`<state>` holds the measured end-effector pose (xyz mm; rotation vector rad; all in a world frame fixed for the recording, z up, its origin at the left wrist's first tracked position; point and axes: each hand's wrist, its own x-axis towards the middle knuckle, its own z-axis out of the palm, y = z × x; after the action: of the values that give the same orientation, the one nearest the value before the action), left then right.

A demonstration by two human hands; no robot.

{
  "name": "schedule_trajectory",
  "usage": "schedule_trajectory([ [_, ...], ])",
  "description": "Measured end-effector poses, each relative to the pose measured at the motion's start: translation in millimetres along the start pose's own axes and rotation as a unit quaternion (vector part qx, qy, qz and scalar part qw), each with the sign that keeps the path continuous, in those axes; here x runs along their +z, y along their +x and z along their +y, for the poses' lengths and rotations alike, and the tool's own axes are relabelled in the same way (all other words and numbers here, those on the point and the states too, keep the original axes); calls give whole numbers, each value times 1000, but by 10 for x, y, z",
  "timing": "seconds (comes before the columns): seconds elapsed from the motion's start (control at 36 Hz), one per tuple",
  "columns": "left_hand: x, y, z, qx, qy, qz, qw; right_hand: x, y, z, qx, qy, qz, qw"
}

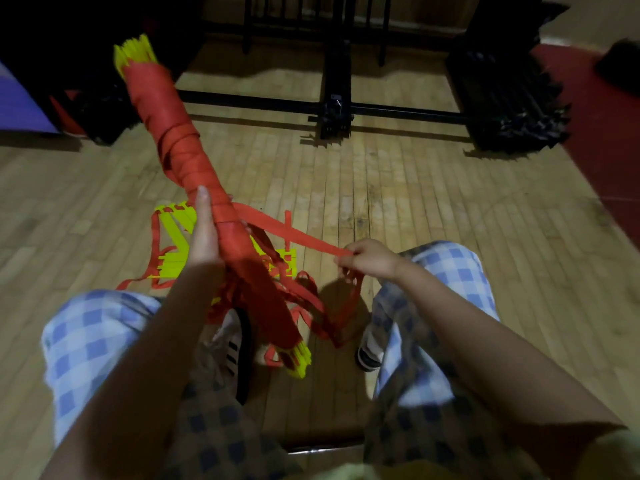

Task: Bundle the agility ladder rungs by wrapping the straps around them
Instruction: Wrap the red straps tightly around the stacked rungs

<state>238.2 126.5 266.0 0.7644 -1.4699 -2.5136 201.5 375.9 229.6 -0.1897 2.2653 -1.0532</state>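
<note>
Gripping bundle [194,147]: left hand [204,233]; right hand [372,259] pinching strap [294,233].

Open wooden floor [415,188] ahead; black metal frame [332,109] beyond

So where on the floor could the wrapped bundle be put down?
Bare wooden floor lies past the right hand, before the black metal frame. It is crowded between the feet, where loose red straps and yellow rungs lie under the red-wrapped bundle.

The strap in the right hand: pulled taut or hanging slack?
Taut. The strap runs in a straight line from the wrapped bundle to the right hand, which pinches it.
</note>
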Motion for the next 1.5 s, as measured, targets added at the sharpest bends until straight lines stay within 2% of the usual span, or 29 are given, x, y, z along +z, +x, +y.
schedule_trajectory([
  [0.06, -34, -4, 33, -8, -12, 1, 1000, -90, -40, -20, -18, 125, 35, 991],
  [0.14, -30, -59, 50, -40, -49, -16, 998, -181, -82, 0, -23, 167, 113, 979],
  [0.22, 4, -116, 33, -54, -45, -24, 997, -199, -79, 75, -10, 72, 139, 988],
  [0.31, 4, -133, -18, -68, -30, -29, 997, -137, -53, 132, 28, -56, 62, 996],
  [0.36, 6, -127, -68, -78, -21, -43, 996, -66, -50, 129, 36, -102, 14, 994],
  [0.42, 31, -148, -102, -81, -2, -75, 994, 1, -64, 88, 19, -122, 4, 992],
  [0.47, 87, -181, -128, -84, 24, -104, 991, 44, -80, 19, -5, -73, 18, 997],
  [0.53, 150, -223, -161, -100, 34, -135, 985, 75, -104, -78, -25, 23, 36, 999],
  [0.61, 221, -273, -218, -110, 33, -188, 976, 146, -114, -236, -46, 164, 43, 984],
  [0.72, 231, -306, -266, -105, 31, -243, 964, 318, -87, -398, -48, 270, -7, 962],
  [0.83, 186, -259, -197, -71, 48, -239, 967, 405, -92, -477, -57, 368, -69, 925],
  [0.94, 141, -247, -135, -64, 57, -219, 972, 391, -64, -529, -49, 388, -68, 918],
  [1.03, 77, -242, -152, -54, 69, -227, 970, 358, -55, -565, -41, 414, -105, 903],
  [1.14, 38, -257, -160, -92, 100, -239, 961, 352, -76, -608, -30, 477, -150, 865],
  [1.28, 90, -276, -153, -74, 101, -258, 958, 388, -41, -622, -23, 518, -186, 835],
  [1.36, 78, -249, -154, -62, 114, -245, 961, 407, -29, -621, -26, 501, -197, 842],
  [1.5, 90, -259, -155, -86, 124, -230, 961, 388, -13, -596, -35, 481, -153, 863],
])
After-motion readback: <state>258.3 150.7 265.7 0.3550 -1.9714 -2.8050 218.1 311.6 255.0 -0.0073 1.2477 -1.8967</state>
